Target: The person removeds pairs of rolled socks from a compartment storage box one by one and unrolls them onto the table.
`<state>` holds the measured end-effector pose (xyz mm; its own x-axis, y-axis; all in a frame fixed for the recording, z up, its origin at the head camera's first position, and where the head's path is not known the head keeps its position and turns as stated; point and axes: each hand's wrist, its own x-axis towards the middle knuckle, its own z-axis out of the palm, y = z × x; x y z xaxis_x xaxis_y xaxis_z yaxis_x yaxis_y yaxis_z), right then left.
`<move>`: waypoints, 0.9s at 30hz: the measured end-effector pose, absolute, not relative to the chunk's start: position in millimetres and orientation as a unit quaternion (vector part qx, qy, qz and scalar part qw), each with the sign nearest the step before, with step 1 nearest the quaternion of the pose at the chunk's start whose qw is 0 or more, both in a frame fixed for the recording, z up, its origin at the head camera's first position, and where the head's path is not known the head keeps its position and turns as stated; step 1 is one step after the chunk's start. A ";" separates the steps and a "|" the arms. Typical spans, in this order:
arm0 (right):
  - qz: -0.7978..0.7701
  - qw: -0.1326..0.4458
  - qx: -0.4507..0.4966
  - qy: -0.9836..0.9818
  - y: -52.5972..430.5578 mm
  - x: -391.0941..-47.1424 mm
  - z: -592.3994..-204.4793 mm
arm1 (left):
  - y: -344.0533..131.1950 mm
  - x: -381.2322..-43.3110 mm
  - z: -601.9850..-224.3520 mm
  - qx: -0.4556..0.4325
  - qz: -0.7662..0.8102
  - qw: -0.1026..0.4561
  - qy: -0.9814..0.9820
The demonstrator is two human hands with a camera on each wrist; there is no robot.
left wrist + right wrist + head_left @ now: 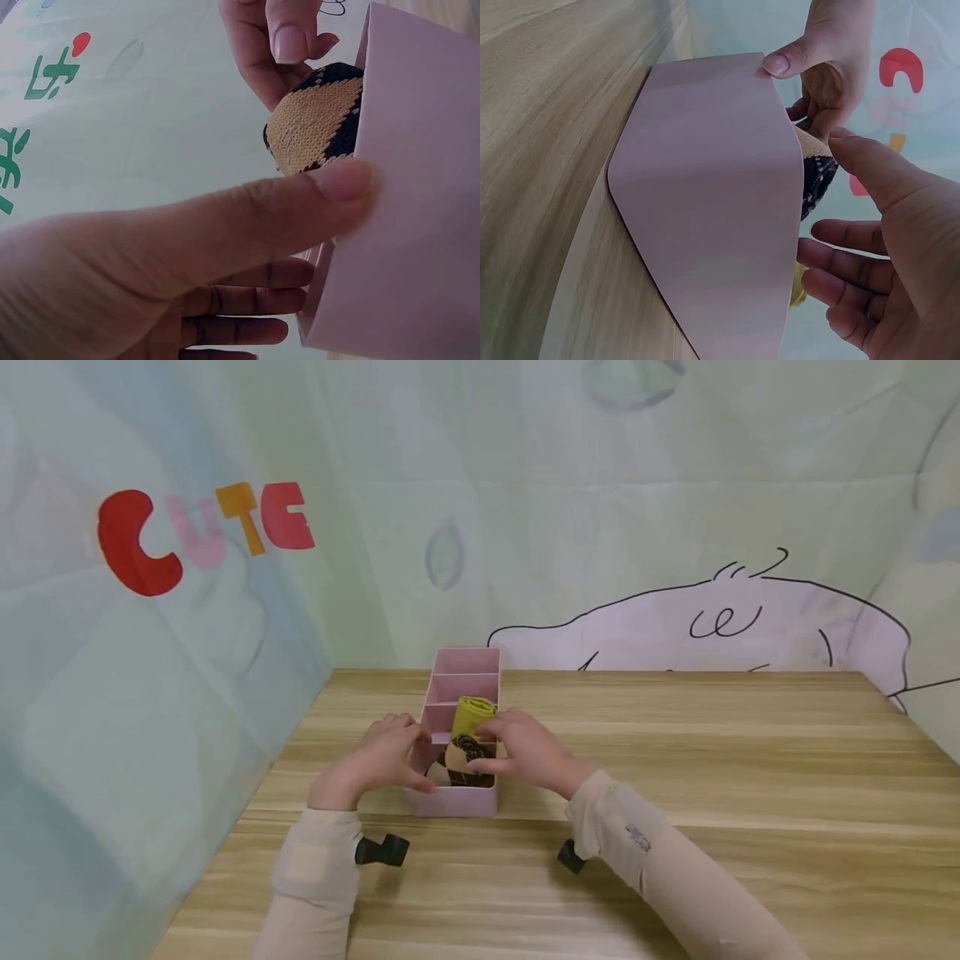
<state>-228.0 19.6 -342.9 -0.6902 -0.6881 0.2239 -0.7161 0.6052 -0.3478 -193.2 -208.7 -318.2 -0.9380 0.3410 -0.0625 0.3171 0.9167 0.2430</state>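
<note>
A: Tan sleeves (pixel 311 868) right up front, then two bare hands over a pink box (pixel 453 802) on the worktop (pixel 712 793). Where's the patterned knit bundle (pixel 459 758) exactly?

B: Front compartment, poking up above the rim. The yellow roll (pixel 468 718) is one compartment behind it.

A: Which hand's nearer?

B: Right, I'd say. The bundle lies just left of the right grip (pixel 528 752), whose thumb is at it, touching or nearly; can't tell which. That grip's loose, fingers spread, not closed round anything as far as I can see.

A: And the left grip (pixel 378 756)?

B: Wide, thumb on the box's front left corner, fingers along the left side. So the bundle sits between the two, inward and to the right of that one.

A: Long axis?

B: Box's runs away from the wearer. Bundle's I can't tell, too bunched up.
</note>
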 end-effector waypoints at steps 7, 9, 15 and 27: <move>0.194 0.027 0.384 -0.903 11.2 -229.1 -342.9 | -204.9 -193.0 -316.9 0.167 0.124 0.056 0.976; 0.187 0.029 0.384 -0.904 9.5 -229.7 -343.9 | -204.2 -193.1 -316.6 0.167 0.127 0.057 0.976; 0.181 0.033 0.386 -0.904 5.2 -229.1 -344.8 | -204.4 -192.6 -317.4 0.169 0.130 0.057 0.975; 0.188 0.019 0.380 -0.906 0.3 -225.8 -343.0 | -207.4 -190.8 -317.9 0.172 0.124 0.046 0.976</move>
<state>-225.8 0.3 -343.0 -0.7108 -0.6807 0.1771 -0.6951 0.6411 -0.3254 -190.8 -207.4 -317.9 -0.9364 0.3478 -0.0474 0.3247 0.9097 0.2588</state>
